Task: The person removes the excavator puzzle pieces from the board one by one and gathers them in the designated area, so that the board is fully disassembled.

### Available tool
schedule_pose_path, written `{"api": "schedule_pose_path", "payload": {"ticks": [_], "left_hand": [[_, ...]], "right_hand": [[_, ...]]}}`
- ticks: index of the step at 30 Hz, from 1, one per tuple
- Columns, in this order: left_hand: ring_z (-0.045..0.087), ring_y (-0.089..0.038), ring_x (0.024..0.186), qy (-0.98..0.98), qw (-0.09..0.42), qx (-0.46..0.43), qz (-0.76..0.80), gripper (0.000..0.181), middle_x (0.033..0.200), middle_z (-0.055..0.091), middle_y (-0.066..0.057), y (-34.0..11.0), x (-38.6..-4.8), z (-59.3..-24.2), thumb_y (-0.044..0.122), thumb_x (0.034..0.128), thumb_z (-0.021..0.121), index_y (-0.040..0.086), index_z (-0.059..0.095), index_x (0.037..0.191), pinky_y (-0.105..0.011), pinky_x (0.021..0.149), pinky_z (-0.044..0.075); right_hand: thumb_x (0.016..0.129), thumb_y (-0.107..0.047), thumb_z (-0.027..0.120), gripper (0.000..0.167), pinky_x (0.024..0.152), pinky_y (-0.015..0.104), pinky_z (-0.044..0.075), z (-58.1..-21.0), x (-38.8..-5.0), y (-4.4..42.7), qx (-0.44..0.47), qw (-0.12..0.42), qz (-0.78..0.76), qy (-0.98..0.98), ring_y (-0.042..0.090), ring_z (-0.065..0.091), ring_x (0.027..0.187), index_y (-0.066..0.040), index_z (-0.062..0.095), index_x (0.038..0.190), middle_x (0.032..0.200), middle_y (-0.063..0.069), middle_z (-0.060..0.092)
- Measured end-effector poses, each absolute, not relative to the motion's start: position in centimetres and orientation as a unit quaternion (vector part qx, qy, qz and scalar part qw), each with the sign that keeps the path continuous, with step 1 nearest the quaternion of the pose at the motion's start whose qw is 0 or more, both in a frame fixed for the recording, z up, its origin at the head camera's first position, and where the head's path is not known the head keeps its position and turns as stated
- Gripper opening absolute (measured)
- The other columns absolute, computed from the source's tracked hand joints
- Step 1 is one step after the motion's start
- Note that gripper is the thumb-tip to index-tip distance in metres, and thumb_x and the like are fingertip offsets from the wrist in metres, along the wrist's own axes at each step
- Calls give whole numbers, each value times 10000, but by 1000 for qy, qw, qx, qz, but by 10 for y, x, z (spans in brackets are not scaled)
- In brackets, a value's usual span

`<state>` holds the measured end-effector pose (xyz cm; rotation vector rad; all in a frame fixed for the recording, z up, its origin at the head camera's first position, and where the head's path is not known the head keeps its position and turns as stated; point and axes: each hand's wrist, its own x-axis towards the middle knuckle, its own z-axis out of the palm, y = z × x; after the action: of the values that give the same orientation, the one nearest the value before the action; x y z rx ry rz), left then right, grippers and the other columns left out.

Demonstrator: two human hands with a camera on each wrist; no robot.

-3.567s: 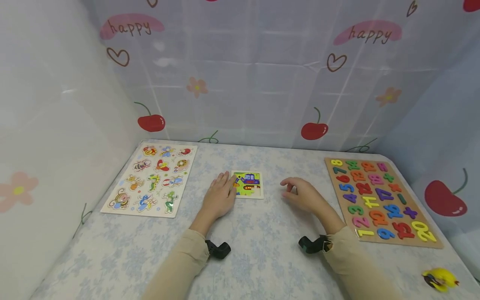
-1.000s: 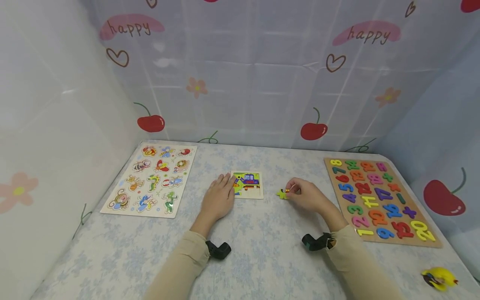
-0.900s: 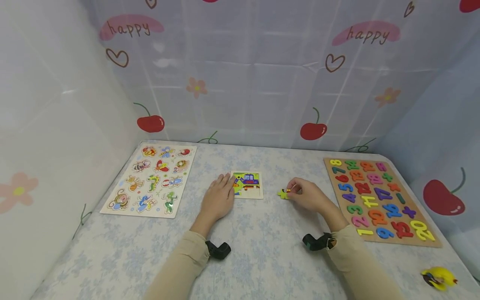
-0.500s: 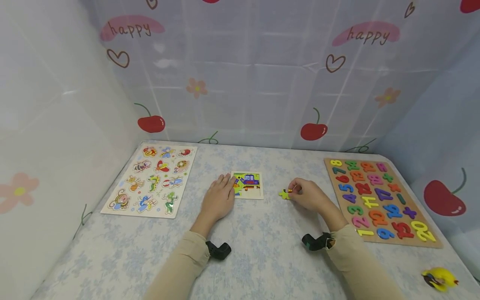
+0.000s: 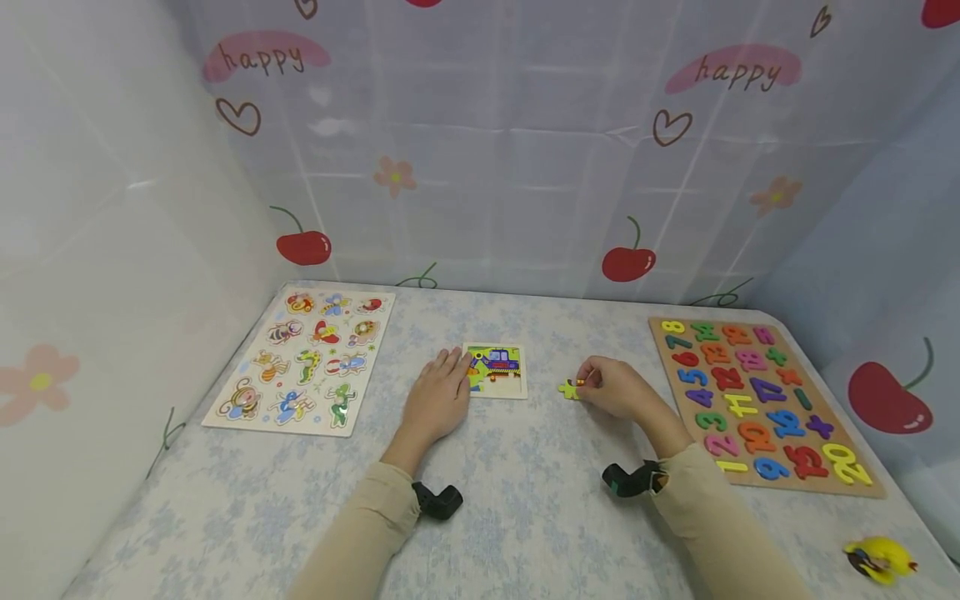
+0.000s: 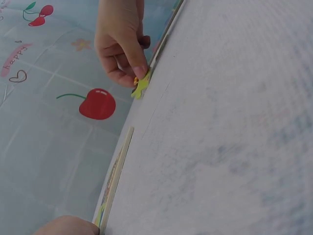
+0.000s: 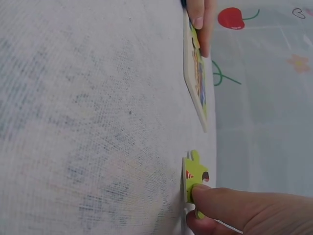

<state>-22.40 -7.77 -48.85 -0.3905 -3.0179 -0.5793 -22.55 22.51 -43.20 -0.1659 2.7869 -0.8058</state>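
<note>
A pale curtain (image 5: pixel 510 208) printed with cherries, hearts, flowers and the word "happy" stands at my twelve o'clock, behind a table (image 5: pixel 525 500) covered in white with a faint blue pattern. Taking the middle of the table as the dial, a brown number board (image 5: pixel 817 485) lies near three o'clock, filled with bright numerals and signs, and a white bug board (image 5: pixel 318 426) with cartoon creatures lies at ten. My beige sleeves (image 5: pixel 363 525) come in from seven and five o'clock. My left hand (image 5: pixel 437 396) lies palm down, fingers straight and close together, covering the nine o'clock edge of the small puzzle (image 5: pixel 512 387). My right hand (image 5: pixel 613 387) sits on the puzzle's three o'clock side, well apart from it, thumb and finger pinching a puzzle piece. The puzzle itself, at twelve o'clock on the table, shows a blue and purple digger in a pale frame, with a pale patch in its corner toward five. A yellow toy (image 5: pixel 881 558) rests out at four o'clock. Smallest is the puzzle piece (image 7: pixel 195 172), lime green with a red-and-white striped bit, its knobs poking past my fingertips; I cannot tell whether its lower edge touches the table.
</note>
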Motion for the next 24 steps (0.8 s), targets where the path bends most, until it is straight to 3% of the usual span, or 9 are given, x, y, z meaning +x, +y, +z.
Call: {"api": "schedule_pose_path", "payload": {"ticks": [9,19,24], "left_hand": [[192,-234,1543,-975,26,-127,-181,523,1643,268,-17,-78,-224,-487,370,1069,266,217,326,1565,-416,1268,164],[187,-228,1544,-975,27,-125,-184,528,1645,266,-12,-79,-223,-489,378,1071,257,211,319,1568,-420,1268,164],[185,-226,1543,-975,27,-125,-183,538,1644,263,-18,-79,-223,-489,373,1071,261,178,305,1571,-420,1269,163]], "right_hand": [[869,-251,763,151,646,311,407,-431,-224,222,-73,64,-198,975,201,521,793,-152,676,941,852,25,607],[874,-163,735,189,589,281,433,-432,-226,211,-101,45,-246,963,190,517,727,-101,693,1048,836,49,602],[913,-162,695,231,631,288,444,-431,-227,200,-102,57,-272,955,202,516,784,-95,685,1134,875,57,599]]}}
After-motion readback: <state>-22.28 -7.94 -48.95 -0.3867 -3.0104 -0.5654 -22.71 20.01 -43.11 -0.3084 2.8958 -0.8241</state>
